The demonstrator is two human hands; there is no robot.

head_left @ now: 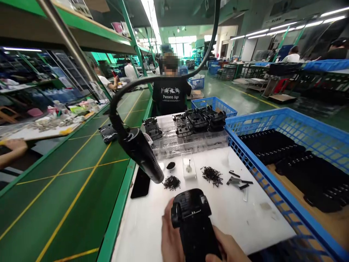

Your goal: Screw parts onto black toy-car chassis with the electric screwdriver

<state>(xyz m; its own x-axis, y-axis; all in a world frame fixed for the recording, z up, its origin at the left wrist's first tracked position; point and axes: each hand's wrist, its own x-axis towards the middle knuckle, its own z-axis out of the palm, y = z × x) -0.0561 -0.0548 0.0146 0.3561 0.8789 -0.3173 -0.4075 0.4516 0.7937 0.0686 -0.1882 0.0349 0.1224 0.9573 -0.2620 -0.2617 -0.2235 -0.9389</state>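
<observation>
A black toy-car chassis with wheels at its far end is held over the white worktop. My left hand wraps round its left side, and my right hand grips its right side near the bottom edge of the view. A black electric screwdriver hangs from a thick cable to the upper left of the chassis. Beyond the chassis lie a pile of small black screws, a pile of longer black parts and a clear tray with a white piece.
Several chassis stand at the worktop's back. A blue crate holding black parts is at the right. A black phone lies by the green conveyor. A person in a black shirt sits ahead; another person's hand is far left.
</observation>
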